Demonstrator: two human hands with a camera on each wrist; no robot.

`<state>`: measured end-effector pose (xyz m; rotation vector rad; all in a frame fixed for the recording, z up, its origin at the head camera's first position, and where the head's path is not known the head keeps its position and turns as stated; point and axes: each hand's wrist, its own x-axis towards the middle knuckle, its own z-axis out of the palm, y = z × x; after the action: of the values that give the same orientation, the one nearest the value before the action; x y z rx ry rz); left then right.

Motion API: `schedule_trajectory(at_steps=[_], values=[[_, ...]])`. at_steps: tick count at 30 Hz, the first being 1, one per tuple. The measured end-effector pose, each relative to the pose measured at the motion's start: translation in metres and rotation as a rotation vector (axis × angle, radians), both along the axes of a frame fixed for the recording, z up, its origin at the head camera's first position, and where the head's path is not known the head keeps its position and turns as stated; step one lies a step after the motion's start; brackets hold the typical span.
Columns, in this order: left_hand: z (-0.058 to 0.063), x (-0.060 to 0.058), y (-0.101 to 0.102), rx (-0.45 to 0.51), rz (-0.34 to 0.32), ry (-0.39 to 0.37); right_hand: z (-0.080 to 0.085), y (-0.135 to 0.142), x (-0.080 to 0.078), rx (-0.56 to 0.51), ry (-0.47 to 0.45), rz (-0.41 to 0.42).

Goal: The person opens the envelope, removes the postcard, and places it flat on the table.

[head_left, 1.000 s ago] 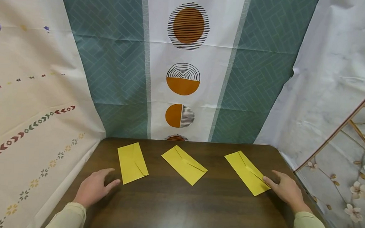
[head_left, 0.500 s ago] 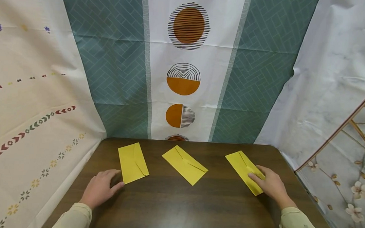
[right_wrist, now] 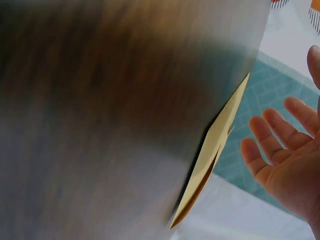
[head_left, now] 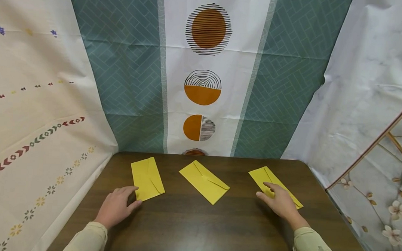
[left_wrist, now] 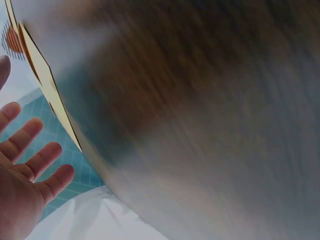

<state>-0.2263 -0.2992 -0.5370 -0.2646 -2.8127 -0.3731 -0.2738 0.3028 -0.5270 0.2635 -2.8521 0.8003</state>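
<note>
A: So what are the hands doing?

B: Both are hanging loose, gripping nothing. The left hand [head_left: 116,207] is hovering by the near corner of the left yellow envelope [head_left: 147,175] (contact's hard to tell). The right hand [head_left: 281,202] is hovering over the right yellow envelope [head_left: 260,174]. The middle yellow envelope [head_left: 204,181] is lying between them, untouched.

A: Any progress?

B: Barely any, by the looks of it. All three are lying flap side up, apart, on the dark wood-grain table [head_left: 199,230]. Nothing's being lifted, so the handling is probably all left.

A: Brands, writing?

B: None's showing on the envelopes. The right sleeve [head_left: 312,244] is carrying a small dark mark, too tiny to read.
</note>
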Motion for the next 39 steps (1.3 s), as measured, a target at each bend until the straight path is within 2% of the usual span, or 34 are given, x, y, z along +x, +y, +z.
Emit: schedule_trajectory(at_steps=[9,21,28,39], values=[[0.001,-0.001,0.006,0.003,-0.003,-0.022,-0.004,-0.022,0.003,0.012,-0.006,0.058],[-0.01,-0.008,0.006,-0.001,-0.004,-0.043,0.0,-0.053,0.005,0.021,-0.048,0.128],[-0.008,-0.011,0.009,0.001,-0.007,-0.048,0.001,-0.075,0.003,0.045,-0.045,0.159],[-0.007,-0.014,0.008,0.026,0.037,-0.184,0.006,-0.122,-0.003,0.074,-0.012,0.247]])
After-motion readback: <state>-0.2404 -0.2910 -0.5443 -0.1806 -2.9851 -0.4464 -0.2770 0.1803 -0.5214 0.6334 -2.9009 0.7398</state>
